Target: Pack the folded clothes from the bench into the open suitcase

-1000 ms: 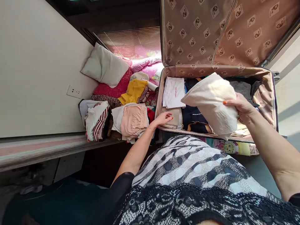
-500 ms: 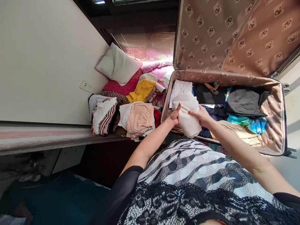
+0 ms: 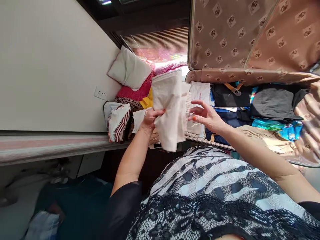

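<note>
Folded cream shorts or trousers [image 3: 167, 116] with a gathered elastic waistband are held up in front of the suitcase's left end. My left hand [image 3: 150, 119] grips the cloth from its left side, thumb on top. To the right, my right hand [image 3: 207, 116] is open, its fingers spread close to the gathered edge; whether they touch it I cannot tell. Behind those fingers, white folded clothes [image 3: 201, 91] lie in the open suitcase [image 3: 282, 74]. The held cloth partly covers the peach-coloured clothes on the bed-side pile.
Inside the suitcase are black clothes [image 3: 271, 101], beige trousers [image 3: 260, 135] and blue plastic packets [image 3: 291, 131]. Its patterned lid [image 3: 230, 36] stands raised. At left are a striped clothes pile [image 3: 120, 121], a pillow [image 3: 131, 68] and a wall socket [image 3: 100, 93].
The cream garment has moved left, away from the suitcase, and is tilted up and slightly unfolded. My left hand keeps hold of it; my right hand has let go and opened.
</note>
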`<state>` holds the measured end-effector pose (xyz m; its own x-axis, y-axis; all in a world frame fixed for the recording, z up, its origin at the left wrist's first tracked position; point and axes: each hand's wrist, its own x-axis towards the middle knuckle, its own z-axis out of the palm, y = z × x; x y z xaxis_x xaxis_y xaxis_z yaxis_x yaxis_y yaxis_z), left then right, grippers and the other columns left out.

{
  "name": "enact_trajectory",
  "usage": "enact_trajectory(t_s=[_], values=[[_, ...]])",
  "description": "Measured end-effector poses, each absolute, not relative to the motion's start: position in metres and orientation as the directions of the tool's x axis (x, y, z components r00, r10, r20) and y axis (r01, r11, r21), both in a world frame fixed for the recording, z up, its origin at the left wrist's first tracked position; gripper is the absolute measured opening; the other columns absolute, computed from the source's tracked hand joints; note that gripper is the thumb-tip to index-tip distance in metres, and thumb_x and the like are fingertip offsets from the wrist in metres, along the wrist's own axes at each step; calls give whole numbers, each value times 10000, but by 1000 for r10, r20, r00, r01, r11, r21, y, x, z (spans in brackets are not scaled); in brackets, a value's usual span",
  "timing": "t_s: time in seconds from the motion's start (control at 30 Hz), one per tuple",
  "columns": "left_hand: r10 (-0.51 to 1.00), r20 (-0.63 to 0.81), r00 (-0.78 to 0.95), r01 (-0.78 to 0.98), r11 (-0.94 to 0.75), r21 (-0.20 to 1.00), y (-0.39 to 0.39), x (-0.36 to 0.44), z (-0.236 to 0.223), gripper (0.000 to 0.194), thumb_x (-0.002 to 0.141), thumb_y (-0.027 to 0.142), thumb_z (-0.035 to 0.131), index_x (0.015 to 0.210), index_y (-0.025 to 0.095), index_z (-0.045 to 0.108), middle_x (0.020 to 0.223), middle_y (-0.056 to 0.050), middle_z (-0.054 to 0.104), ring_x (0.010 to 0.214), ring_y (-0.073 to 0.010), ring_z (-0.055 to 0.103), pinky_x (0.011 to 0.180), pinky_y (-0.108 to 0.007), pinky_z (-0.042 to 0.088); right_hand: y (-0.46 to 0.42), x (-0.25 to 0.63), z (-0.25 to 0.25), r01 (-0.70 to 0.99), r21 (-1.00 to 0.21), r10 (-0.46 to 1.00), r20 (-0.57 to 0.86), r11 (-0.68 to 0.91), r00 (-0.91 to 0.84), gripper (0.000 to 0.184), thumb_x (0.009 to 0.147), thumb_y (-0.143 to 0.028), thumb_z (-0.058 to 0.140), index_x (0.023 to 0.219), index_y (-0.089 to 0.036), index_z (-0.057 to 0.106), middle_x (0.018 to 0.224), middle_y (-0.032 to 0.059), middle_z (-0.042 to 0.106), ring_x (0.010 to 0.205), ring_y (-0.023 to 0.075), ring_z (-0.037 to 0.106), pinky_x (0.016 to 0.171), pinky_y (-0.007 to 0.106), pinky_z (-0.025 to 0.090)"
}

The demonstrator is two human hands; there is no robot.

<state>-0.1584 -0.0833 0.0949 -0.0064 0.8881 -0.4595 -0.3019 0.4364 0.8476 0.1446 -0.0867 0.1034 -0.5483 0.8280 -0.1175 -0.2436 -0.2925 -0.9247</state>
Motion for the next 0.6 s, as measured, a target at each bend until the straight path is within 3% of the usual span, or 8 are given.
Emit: enact_trajectory(t_s=[0.1, 0.17, 0.27, 0.33, 0.43, 0.6], values=[[891, -440, -116, -198, 413, 889, -100, -233, 92, 551, 575, 190, 835, 1120, 133, 771, 1066, -96, 832, 1089, -370, 795, 1006, -494, 661, -84, 154, 88, -166, -925, 808, -199, -342, -554, 714, 799, -573, 910, 1330, -260, 550, 1174, 78, 772, 948, 184, 749, 865, 321, 605], [844, -510, -167, -58, 508, 860, -112, -273, 76, 662, 574, 200, 838, 1223, 121, 733, 1160, -133, 818, 1170, -391, 764, 1064, -518, 623, -83, 167, 58, -79, -903, 795, -327, -422, -511, 668, 791, -538, 911, 1285, -235, 576, 1095, 78, 784, 890, 180, 749, 797, 295, 595], [733, -566, -376, 271, 672, 689, -127, -301, 38, 745, 659, 207, 805, 1377, 90, 645, 1315, -196, 763, 1321, -390, 685, 1186, -542, 516, -84, 189, 2, 146, -787, 725, -611, -600, -317, 512, 736, -370, 940, 1097, -182, 629, 878, 58, 757, 761, 169, 713, 683, 259, 564], [705, -444, -553, 470, 704, 533, -136, -301, 15, 702, 784, 225, 732, 1454, 69, 592, 1435, -235, 692, 1402, -382, 628, 1239, -538, 452, -88, 198, -30, 267, -675, 664, -734, -688, -143, 400, 690, -260, 948, 919, -165, 634, 727, 40, 690, 691, 169, 663, 633, 263, 548], [736, -230, -636, 639, 671, 377, -145, -290, -3, 687, 918, 251, 628, 1563, 60, 489, 1557, -252, 593, 1446, -383, 590, 1252, -511, 429, -95, 197, -59, 295, -616, 639, -769, -730, -23, 363, 648, -201, 955, 786, -164, 621, 647, 34, 623, 696, 188, 634, 633, 285, 556], [746, -175, -642, 692, 663, 287, -158, -290, 3, 574, 971, 293, 599, 1508, 105, 531, 1507, -224, 644, 1382, -380, 640, 1204, -503, 468, -95, 160, -80, 214, -645, 657, -754, -733, -20, 363, 675, -254, 930, 858, -162, 631, 682, 33, 631, 755, 190, 656, 651, 256, 563]])
